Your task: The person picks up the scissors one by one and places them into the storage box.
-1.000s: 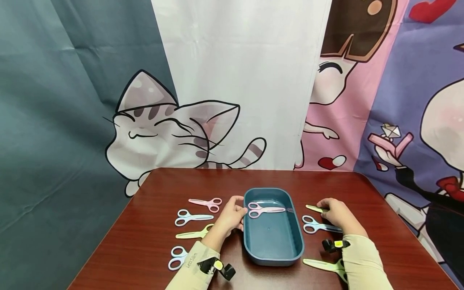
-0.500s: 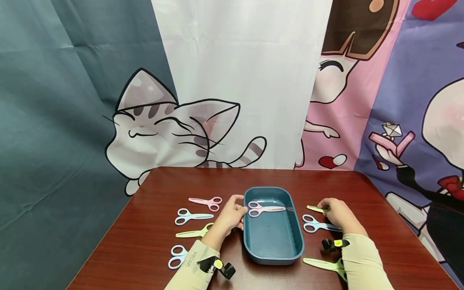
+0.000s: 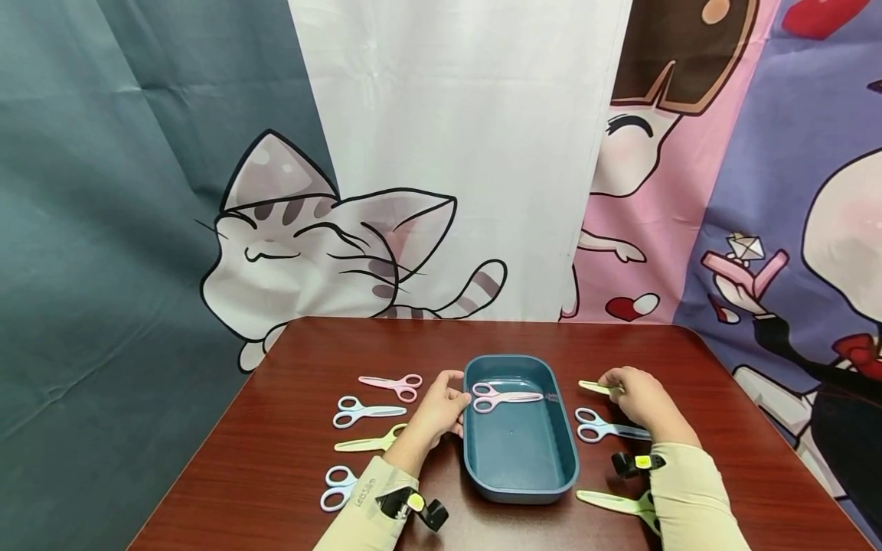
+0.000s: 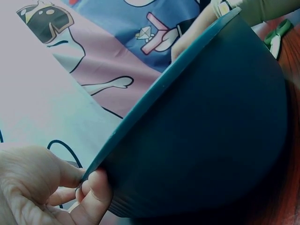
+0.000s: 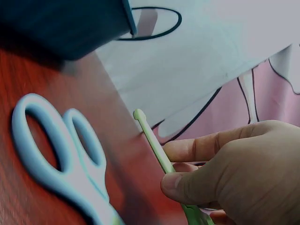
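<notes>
A blue-green plastic box (image 3: pixel 520 459) stands in the middle of the table, with pink scissors (image 3: pixel 506 398) lying inside near its far end. My left hand (image 3: pixel 437 405) pinches the box's left rim between thumb and fingers, as the left wrist view shows up close on the box wall (image 4: pixel 197 126). To the right of the box, my right hand (image 3: pixel 641 398) pinches green scissors (image 5: pixel 157 147) between thumb and fingers, with the blade tip pointing left. Blue scissors (image 5: pixel 70 164) lie on the table just nearer than that hand.
Left of the box lie pink scissors (image 3: pixel 393 386), blue scissors (image 3: pixel 368 412), green scissors (image 3: pixel 368 444) and blue scissors (image 3: pixel 338 490) partly under the left sleeve. Green scissors (image 3: pixel 613 503) lie at the near right, partly hidden by the right sleeve. A printed curtain (image 3: pixel 441 153) hangs behind the table.
My right hand has risen slightly and shifted a little left with the green scissors in its fingers. The left hand and the box have stayed in place.
</notes>
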Demonstrator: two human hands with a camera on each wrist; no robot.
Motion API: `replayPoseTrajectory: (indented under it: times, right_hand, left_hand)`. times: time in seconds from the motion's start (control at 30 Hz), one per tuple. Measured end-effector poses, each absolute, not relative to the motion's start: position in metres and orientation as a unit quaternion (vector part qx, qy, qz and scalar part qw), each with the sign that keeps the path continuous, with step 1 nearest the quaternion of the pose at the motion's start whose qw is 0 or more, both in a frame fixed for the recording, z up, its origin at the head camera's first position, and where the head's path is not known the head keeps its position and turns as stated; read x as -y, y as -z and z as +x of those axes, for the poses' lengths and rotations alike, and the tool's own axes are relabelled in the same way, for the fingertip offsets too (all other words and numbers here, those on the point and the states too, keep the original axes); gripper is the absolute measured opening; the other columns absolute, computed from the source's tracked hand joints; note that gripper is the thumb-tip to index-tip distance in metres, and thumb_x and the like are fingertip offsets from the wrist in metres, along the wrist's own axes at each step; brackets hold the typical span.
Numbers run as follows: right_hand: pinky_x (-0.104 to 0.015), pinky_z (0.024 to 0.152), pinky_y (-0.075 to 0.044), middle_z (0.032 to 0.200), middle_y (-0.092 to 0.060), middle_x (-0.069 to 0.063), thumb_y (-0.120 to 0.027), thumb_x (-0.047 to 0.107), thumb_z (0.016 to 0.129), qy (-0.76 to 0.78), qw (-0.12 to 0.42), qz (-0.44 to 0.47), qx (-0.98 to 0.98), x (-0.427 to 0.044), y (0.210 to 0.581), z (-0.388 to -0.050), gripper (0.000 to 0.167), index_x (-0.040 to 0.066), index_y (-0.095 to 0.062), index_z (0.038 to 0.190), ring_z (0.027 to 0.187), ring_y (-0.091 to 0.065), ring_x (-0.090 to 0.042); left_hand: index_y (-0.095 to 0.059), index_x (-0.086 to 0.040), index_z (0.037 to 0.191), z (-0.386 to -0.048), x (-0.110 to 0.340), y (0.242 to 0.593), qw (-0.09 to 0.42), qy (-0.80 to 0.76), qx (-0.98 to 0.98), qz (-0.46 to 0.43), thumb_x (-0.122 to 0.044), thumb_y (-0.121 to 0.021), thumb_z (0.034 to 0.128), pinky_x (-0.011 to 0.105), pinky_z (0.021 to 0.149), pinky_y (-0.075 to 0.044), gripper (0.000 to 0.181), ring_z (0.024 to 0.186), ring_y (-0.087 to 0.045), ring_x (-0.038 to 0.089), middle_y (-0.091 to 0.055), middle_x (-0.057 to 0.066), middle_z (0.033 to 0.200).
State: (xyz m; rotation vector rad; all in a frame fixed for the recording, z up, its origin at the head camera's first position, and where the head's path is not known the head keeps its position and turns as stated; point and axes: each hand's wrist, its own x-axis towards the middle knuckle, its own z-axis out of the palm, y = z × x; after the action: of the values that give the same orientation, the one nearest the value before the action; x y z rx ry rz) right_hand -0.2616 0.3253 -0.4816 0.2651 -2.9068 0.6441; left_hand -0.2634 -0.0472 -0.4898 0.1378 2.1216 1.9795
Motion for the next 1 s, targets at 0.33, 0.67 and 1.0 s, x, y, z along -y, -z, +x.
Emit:
replayPoseTrajectory:
  times: [0.33,0.67,1.0]
  right_hand:
    - [-0.061,0.086,-0.051,0.096,-0.068,-0.014,-0.073,-0.009,0.080,-0.212,0.108,0.112,0.965,-0.302,0.461,-0.258,0.022,0.007,-0.074,0.094,0.089,-0.062,-0.035]
    - [-0.055,0.085,-0.054,0.095,-0.069,-0.007,-0.073,-0.010,0.079,-0.212,0.133,0.156,0.956,-0.266,0.445,-0.253,0.025,0.010,-0.075,0.094,0.088,-0.062,-0.029]
    - [-0.051,0.087,-0.057,0.101,-0.070,-0.007,-0.076,-0.009,0.080,-0.209,0.128,0.202,0.948,-0.230,0.438,-0.250,0.026,0.011,-0.076,0.096,0.094,-0.064,-0.028]
  left_hand:
    - [-0.043,-0.006,0.141,-0.265,0.047,0.491,0.113,-0.681,-0.721,0.048,0.000,-0.057,0.1005,0.023,0.037,-0.045,0.043,0.052,-0.049,0.015,-0.058,0.024,0.091]
    - [-0.044,-0.007,0.140,-0.262,0.047,0.491,0.113,-0.682,-0.721,0.045,-0.001,-0.057,0.1001,0.024,0.037,-0.045,0.043,0.051,-0.049,0.015,-0.058,0.024,0.091]
    - [-0.043,-0.007,0.141,-0.263,0.046,0.491,0.111,-0.677,-0.726,0.045,-0.003,-0.057,0.1006,0.023,0.036,-0.045,0.043,0.050,-0.049,0.015,-0.058,0.023,0.091]
